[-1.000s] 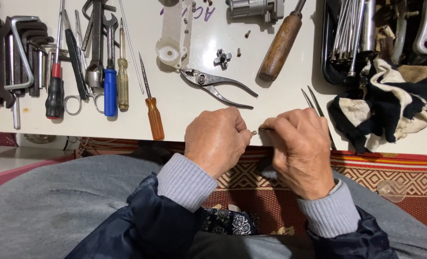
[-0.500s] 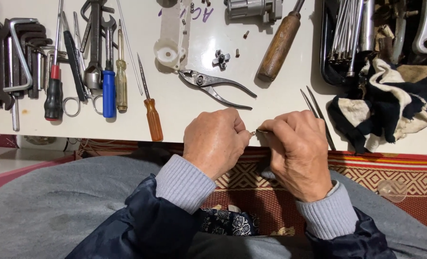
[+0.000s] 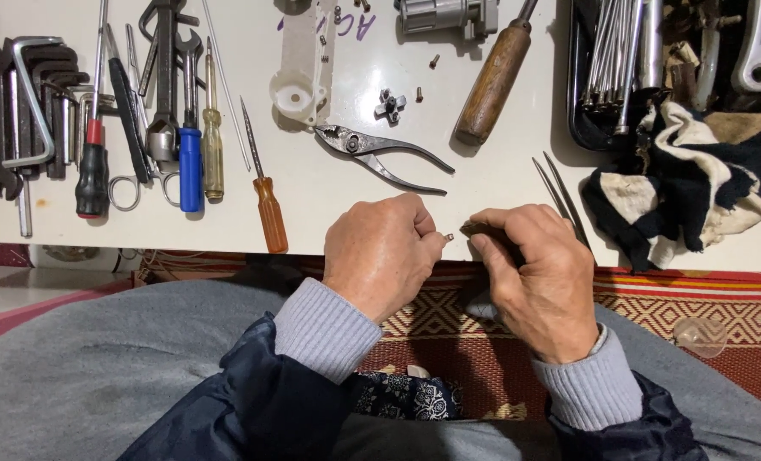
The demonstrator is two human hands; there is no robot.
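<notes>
Both hands work close together at the near edge of a white table (image 3: 329, 196). My left hand (image 3: 380, 252) is curled into a fist and pinches a tiny metal part (image 3: 449, 237) at its fingertips. My right hand (image 3: 538, 277) is closed on a small dark object (image 3: 476, 230) that its fingers mostly hide. The two hands are a small gap apart. Slip-joint pliers (image 3: 380, 152) lie just beyond them, and thin tweezers (image 3: 560, 196) lie beside my right hand.
Hex keys (image 3: 22, 111), screwdrivers (image 3: 265, 196), a wrench (image 3: 191, 128) and scissors lie at the left. A wooden-handled tool (image 3: 491, 81), a white plastic piece (image 3: 299, 68) and small screws sit at the back. A black tray of rods (image 3: 615, 68) and a rag (image 3: 688, 179) are right.
The hands have drawn slightly apart, and the tiny metal part now shows at my left fingertips. Nothing on the table has moved.
</notes>
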